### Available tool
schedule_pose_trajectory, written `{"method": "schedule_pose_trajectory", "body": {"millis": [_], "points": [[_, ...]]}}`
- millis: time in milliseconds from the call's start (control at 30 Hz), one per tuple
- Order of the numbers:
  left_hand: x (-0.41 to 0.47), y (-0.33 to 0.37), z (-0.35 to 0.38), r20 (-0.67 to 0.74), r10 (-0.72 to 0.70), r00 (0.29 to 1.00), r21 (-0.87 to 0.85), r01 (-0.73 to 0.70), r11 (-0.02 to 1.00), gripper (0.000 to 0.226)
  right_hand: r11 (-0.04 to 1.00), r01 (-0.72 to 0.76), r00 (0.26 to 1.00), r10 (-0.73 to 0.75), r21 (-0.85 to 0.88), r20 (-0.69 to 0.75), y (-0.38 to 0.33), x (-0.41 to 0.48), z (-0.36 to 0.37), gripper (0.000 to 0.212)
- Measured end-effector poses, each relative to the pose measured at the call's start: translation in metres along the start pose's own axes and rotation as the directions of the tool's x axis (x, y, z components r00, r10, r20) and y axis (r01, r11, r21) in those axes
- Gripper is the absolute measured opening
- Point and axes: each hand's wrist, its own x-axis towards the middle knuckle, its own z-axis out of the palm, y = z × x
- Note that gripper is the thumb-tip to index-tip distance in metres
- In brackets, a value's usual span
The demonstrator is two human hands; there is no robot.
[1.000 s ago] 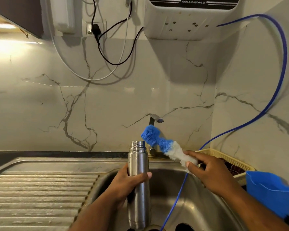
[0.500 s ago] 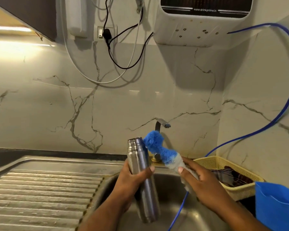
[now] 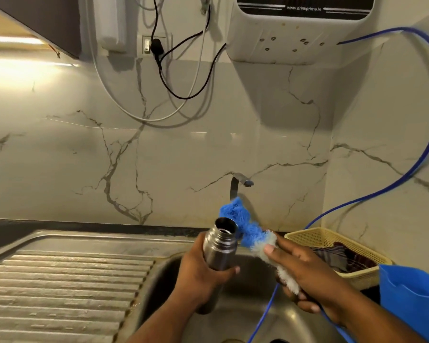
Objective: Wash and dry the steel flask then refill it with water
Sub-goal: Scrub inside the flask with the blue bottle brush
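My left hand (image 3: 200, 273) grips the steel flask (image 3: 219, 246) round its body over the sink basin (image 3: 235, 315). The flask has no cap and tilts with its open mouth toward the upper right. My right hand (image 3: 307, 273) holds a bottle brush (image 3: 248, 231) with a blue bristle tip and white bristles lower down. The blue tip sits right beside and behind the flask's mouth, outside it. The tap spout (image 3: 242, 181) stands behind the brush; no water runs from it.
A ribbed steel draining board (image 3: 67, 288) lies to the left of the basin. A cream basket (image 3: 307, 237) with a dark cloth sits at the right, next to a blue plastic container (image 3: 411, 300). A thin blue hose (image 3: 265, 315) hangs from the wall-mounted water purifier (image 3: 300, 38) into the sink.
The flask has tipped from upright to leaning with its mouth toward the brush. The brush tip has come closer to the mouth. The view has shifted slightly.
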Motion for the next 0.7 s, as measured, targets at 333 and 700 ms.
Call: {"method": "schedule_pose_trajectory", "body": {"millis": [333,700], "points": [[0.001,0.004,0.001,-0.120,0.007,0.993,-0.023,-0.010,1.000,0.080,0.991,-0.092,0.992,0.084,0.093,0.090,-0.002,-0.004,-0.001,0.022],[-0.003,0.003,0.013,-0.019,0.143,0.989,-0.033,-0.144,0.989,0.081,0.986,-0.049,0.999,0.044,0.159,0.030,-0.003,-0.001,0.011,0.018]]}}
